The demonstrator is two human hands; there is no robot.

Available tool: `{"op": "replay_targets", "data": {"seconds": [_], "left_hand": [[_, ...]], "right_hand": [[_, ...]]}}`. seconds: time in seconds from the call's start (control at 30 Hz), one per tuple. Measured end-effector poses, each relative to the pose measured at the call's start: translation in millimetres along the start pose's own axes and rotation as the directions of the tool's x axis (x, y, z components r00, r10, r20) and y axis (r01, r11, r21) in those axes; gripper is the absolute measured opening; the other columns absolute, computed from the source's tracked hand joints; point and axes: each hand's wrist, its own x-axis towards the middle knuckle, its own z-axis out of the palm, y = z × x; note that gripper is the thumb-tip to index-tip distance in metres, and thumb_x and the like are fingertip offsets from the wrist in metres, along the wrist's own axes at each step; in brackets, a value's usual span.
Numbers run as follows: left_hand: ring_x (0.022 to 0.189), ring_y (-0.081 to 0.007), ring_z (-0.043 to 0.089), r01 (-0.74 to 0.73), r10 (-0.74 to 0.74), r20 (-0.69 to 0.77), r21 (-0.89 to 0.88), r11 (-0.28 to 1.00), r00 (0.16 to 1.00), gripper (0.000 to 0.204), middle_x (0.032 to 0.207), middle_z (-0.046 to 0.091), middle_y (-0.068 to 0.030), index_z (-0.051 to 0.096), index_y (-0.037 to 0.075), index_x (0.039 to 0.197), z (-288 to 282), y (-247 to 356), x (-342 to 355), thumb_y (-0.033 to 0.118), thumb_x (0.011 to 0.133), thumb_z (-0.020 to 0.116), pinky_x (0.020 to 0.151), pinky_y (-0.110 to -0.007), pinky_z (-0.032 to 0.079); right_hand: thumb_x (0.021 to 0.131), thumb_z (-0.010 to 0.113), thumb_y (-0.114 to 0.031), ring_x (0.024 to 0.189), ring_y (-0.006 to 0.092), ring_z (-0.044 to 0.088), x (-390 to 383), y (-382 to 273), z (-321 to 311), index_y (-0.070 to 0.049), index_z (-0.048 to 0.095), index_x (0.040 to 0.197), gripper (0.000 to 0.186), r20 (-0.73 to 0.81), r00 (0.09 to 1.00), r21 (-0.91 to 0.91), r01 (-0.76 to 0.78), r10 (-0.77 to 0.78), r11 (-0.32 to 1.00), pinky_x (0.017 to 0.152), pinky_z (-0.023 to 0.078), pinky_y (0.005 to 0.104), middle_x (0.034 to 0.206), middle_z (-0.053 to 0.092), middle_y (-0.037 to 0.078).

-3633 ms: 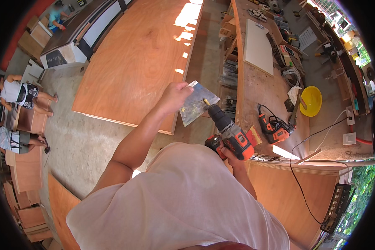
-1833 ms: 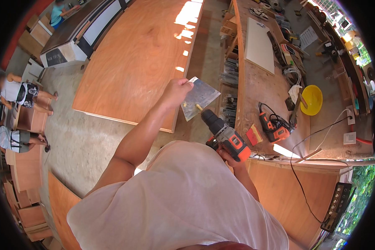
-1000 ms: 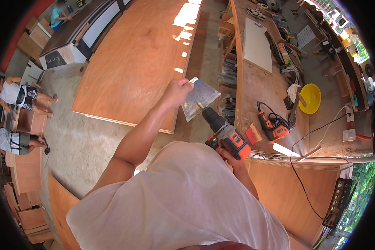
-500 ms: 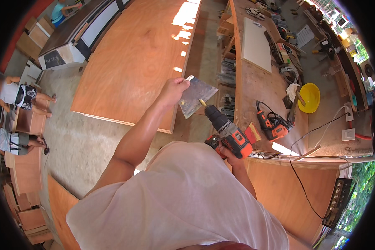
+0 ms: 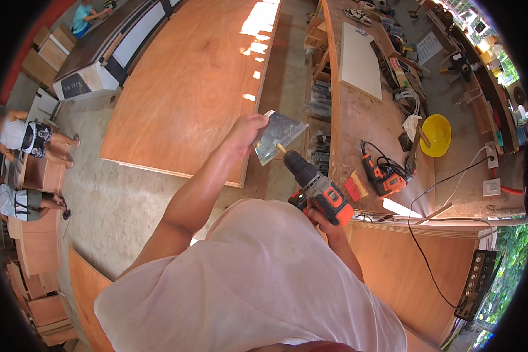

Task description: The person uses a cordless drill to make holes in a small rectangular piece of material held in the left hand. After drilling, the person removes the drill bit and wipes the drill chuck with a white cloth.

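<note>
My left hand [image 5: 249, 130] pinches the corner of a thin, flat, dark shiny plate [image 5: 283, 132], held up in front of me. Wrapped round the handle of an orange and black cordless drill [image 5: 320, 189] is my right hand [image 5: 319, 219], partly hidden behind the tool. A gold-coloured drill bit [image 5: 281, 148] points from the chuck at the plate's lower right edge. Whether the bit's tip touches the plate or has gone into it, I cannot tell.
A large wooden panel table [image 5: 182, 88] stands ahead to the left. On the workbench [image 5: 358, 123] at right lie an orange corded power tool [image 5: 387, 176], a yellow bowl [image 5: 436, 135] and a white board [image 5: 361, 61]. Other people [image 5: 26, 138] are at the far left.
The plate has tilted slightly and reflects more light. The drill has shifted a little to the left. Both hands keep their hold.
</note>
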Motion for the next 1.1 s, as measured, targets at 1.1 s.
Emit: {"op": "replay_targets", "data": {"seconds": [1.1], "left_hand": [[0.077,-0.0133,0.06,-0.086,0.084,-0.023,-0.095,0.992,0.996,0.017,0.087,0.063,-0.0062,0.061,-0.001,0.092,6,3,26,0.015,0.095,0.056,0.073,-0.029,0.048]], "right_hand": [[0.079,0.066,-0.001,0.078,0.0158,0.06,11,-5,-3,-0.003,0.061,0.099,0.02,0.072,0.997,-0.057,0.037,-0.033,0.998,0.069,0.049,0.0311,0.085,0.062,0.004]]}}
